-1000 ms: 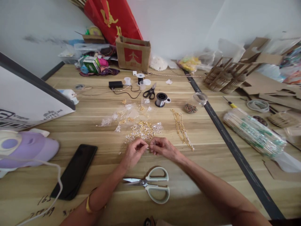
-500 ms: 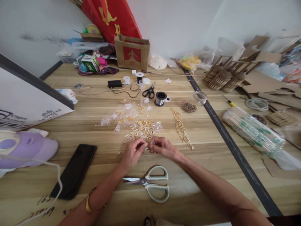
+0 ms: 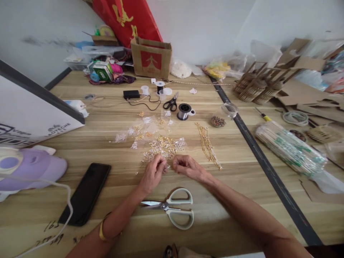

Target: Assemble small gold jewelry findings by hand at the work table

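My left hand [image 3: 152, 173] and my right hand [image 3: 188, 167] rest on the wooden table [image 3: 242, 150], a small gap between their fingertips. The left fingers pinch a tiny metal piece at the near edge of a pile of small gold and silver findings [image 3: 161, 147]. The right fingers are curled; what they hold is too small to make out. Gold chains [image 3: 208, 146] lie just right of my right hand. White-handled scissors [image 3: 172, 208] lie closed just below both hands.
A black phone [image 3: 86, 193] lies at the left, beside a purple device [image 3: 29, 168] with a white cable. Farther back are black scissors [image 3: 171, 103], a wire spool [image 3: 184, 111], a bead dish [image 3: 218, 122], a paper bag [image 3: 152, 59]. A bagged bundle of sticks [image 3: 288, 148] lies at the right.
My hands, fingertips together before, have drawn slightly apart; the right hand moved a little to the right. The view shifted slightly.
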Demonstrator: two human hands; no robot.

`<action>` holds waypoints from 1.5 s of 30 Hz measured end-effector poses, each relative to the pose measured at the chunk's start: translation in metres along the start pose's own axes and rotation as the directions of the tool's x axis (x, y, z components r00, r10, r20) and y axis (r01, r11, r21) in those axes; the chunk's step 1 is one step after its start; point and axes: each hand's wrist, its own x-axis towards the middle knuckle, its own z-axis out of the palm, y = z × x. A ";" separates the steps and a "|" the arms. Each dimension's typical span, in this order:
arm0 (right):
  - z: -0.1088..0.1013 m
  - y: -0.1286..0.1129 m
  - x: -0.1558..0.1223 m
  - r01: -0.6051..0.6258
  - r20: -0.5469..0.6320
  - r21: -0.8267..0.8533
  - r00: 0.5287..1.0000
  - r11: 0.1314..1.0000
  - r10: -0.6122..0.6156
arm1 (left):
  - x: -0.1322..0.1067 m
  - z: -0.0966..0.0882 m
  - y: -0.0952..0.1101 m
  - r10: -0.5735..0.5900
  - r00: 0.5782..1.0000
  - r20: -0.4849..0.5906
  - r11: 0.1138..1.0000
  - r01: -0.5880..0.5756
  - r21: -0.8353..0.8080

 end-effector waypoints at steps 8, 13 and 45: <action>0.000 0.004 0.002 0.018 -0.043 0.019 0.999 1.000 -0.017 | 0.002 -0.001 0.000 -0.104 0.995 -0.014 0.983 0.100 -0.157; 0.001 0.012 0.003 0.000 -0.063 0.080 0.998 0.997 0.005 | 0.004 -0.003 -0.004 -0.146 0.989 0.010 0.953 0.143 -0.268; 0.011 0.010 -0.006 0.367 -0.069 -0.604 0.860 0.707 -0.506 | 0.008 -0.006 0.001 -0.251 0.968 0.029 0.886 0.242 -0.396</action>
